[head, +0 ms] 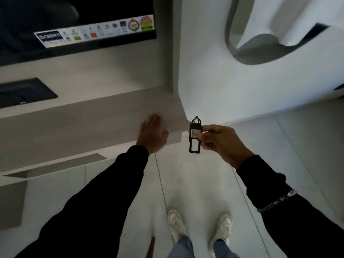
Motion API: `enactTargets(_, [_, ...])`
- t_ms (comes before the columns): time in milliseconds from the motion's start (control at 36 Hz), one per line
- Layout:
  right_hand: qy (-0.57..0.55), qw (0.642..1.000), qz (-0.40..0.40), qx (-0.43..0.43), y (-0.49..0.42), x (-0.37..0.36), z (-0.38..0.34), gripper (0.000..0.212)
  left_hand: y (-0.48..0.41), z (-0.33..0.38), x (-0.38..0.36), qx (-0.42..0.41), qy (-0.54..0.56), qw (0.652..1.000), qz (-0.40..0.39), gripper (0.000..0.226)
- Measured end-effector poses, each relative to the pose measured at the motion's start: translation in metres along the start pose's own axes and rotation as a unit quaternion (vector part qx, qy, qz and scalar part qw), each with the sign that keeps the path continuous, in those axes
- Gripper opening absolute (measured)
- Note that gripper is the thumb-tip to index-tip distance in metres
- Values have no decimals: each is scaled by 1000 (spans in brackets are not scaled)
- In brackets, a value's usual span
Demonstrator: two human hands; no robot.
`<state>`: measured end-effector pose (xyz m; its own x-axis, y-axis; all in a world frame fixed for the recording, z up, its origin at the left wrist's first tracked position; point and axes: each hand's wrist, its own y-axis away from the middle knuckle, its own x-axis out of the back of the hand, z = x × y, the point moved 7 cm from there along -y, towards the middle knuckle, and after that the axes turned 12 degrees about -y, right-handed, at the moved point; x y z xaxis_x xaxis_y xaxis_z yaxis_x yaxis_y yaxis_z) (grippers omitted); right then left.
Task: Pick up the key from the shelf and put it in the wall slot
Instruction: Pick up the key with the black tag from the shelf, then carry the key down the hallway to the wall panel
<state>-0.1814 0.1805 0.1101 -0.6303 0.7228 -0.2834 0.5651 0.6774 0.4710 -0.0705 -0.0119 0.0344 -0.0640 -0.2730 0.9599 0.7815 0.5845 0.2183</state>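
The key [194, 135] is a black rectangular tag with a white label and a small metal ring at its top. My right hand [221, 143] pinches it by its right edge and holds it upright in the air, just past the right end of the grey shelf [83, 125]. My left hand [152, 135] lies flat, palm down, fingers together, on the shelf's right end, a short way left of the key. No wall slot can be made out for certain.
A dark TV screen [78, 21] with a sticker strip hangs above the shelf. A black panel [24, 92] sits on the wall at the left. A white wall [232, 86] with a curved mirror stands to the right. Light floor tiles and my shoes lie below.
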Motion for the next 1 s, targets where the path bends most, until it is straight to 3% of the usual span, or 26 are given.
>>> enactTargets(83, [-16, 1000, 7, 19, 37, 29, -3, 13, 25, 47, 13, -58, 40, 997, 28, 93])
enactTargets(250, [-33, 998, 25, 52, 109, 106, -12, 15, 85, 158, 33, -165, 132, 968, 136, 67])
enactTargets(389, [-45, 992, 85, 77, 167, 197, -16, 17, 123, 263, 23, -240, 150, 949, 136, 66])
enactTargets(667, [-102, 977, 162, 96, 263, 355, -22, 13, 166, 448, -7, -311, 201, 922, 111, 64])
enactTargets(833, [-95, 970, 201, 102, 284, 437, -49, 10, 166, 539, -15, -362, 182, 910, 93, 65])
enactTargets(1000, [-117, 953, 241, 141, 290, 519, -88, 24, 137, 628, -21, -438, 151, 881, 92, 65])
